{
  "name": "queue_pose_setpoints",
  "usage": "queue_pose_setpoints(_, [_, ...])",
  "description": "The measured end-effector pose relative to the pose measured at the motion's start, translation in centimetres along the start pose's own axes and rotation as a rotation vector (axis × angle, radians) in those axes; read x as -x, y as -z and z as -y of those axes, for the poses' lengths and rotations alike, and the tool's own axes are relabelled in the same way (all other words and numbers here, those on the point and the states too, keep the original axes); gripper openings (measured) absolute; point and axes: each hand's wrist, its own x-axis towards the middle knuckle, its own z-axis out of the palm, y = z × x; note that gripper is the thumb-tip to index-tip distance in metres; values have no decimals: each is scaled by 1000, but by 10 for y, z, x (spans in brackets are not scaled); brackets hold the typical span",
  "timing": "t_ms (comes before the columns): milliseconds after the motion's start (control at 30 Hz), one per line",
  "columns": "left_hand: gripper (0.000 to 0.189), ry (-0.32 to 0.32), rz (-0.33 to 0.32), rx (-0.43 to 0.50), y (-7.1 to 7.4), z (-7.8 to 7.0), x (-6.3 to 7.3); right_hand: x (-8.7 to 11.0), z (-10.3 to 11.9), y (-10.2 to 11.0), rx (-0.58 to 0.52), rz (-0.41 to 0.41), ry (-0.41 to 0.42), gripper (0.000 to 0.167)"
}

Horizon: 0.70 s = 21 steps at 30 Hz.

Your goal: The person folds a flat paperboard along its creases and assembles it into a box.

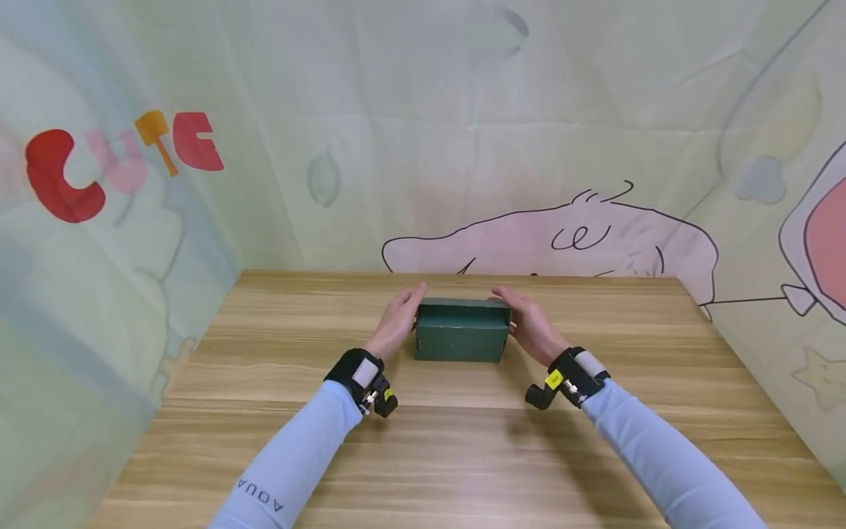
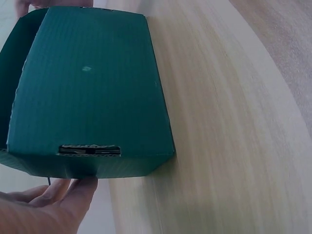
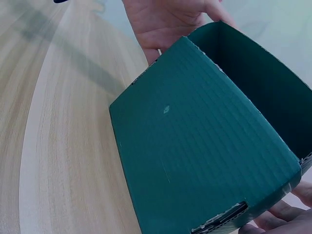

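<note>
A green cardboard box (image 1: 460, 343) stands on the wooden table, its lid (image 1: 465, 303) raised and leaving a dark gap along the top. My left hand (image 1: 399, 317) is against the box's left side, fingers stretched forward toward the lid corner. On the opposite side, my right hand (image 1: 534, 328) touches the box's right end, one finger reaching to the lid's back corner. Fingertips (image 2: 83, 187) meet the slotted end wall in the left wrist view. In the right wrist view, the left palm (image 3: 168, 22) faces the box. The inside of the box is mostly hidden.
The wooden table (image 1: 297, 448) spreads around the box. A printed cloth backdrop (image 1: 423, 132) with cartoon drawings and coloured letters hangs close behind the table's far edge and along its sides. Each wrist wears a black strap with a small camera (image 1: 542, 397).
</note>
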Motion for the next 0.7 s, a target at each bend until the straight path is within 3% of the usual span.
queue_pose_setpoints(333, [54,-23,-22,-24,-3,1,2,2,-1,-7,62,-87,34,61])
queue_pose_setpoints(700, [56,-50,-50,-18,-5,3,5,13,-5,-7,55,-89,74,62])
